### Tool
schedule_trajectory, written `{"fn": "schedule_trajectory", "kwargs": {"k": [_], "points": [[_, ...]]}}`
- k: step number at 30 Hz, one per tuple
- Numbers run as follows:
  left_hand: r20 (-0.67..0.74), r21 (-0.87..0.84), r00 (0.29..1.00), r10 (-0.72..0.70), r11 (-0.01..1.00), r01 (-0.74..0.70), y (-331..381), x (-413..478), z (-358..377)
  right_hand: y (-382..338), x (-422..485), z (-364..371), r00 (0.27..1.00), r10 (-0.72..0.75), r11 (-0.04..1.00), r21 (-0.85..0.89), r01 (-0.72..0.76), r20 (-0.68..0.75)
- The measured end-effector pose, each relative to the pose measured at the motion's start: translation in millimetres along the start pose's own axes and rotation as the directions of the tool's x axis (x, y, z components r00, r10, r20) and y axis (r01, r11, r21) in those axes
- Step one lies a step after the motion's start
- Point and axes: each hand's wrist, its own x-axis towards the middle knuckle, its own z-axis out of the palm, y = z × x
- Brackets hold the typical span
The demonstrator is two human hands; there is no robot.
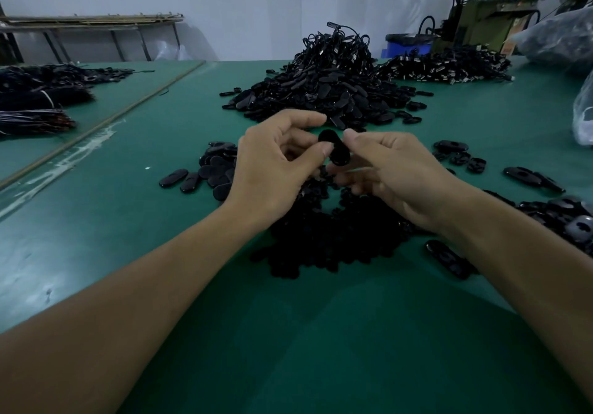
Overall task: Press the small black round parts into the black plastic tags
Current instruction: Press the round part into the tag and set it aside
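A black oval plastic tag [335, 147] is held up between both hands above the green table [179, 221]. My left hand [272, 169] pinches its left side with thumb and curled fingers. My right hand [394, 173] grips its right side, thumb on the upper edge. Directly under the hands lies a dark heap of small black round parts [330, 240]. Whether a round part sits in the held tag cannot be seen.
A tall pile of black tags [324, 92] rises behind the hands. Smaller groups of tags lie left [205, 169] and right [459, 153]. Corded bundles [38, 95] sit far left, another tag heap [449, 63] far right, and a clear plastic bag [582, 115] at the right edge.
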Motion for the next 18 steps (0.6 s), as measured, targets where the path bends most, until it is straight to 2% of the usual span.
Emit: {"fn": "schedule_trajectory", "kwargs": {"k": [3, 8, 11, 18], "points": [[-0.002, 0.01, 1.0, 0.02, 1.0, -0.02, 0.1, -0.2, 0.7, -1.4, -1.9, -0.7, 1.0, 0.008, 0.995, -0.096, -0.005, 0.027], [-0.001, -0.073, 0.999, -0.032, 0.997, 0.032, -1.9, -1.7, 2.1, -2.9, 1.1, -5.8, 0.999, -0.033, 0.997, 0.069, 0.036, -0.035], [0.051, -0.116, 0.993, -0.108, 0.987, 0.113, -0.5, -4.1, 5.6, -0.4, 3.2, -9.6, 0.992, -0.069, 0.995, 0.06, 0.076, -0.11], [0.052, -0.129, 0.98, -0.191, 0.972, 0.196, 1.7, -2.3, 3.4, 5.2, 4.2, -9.3, 0.982, -0.184, 0.982, -0.038, 0.183, -0.033]]}}
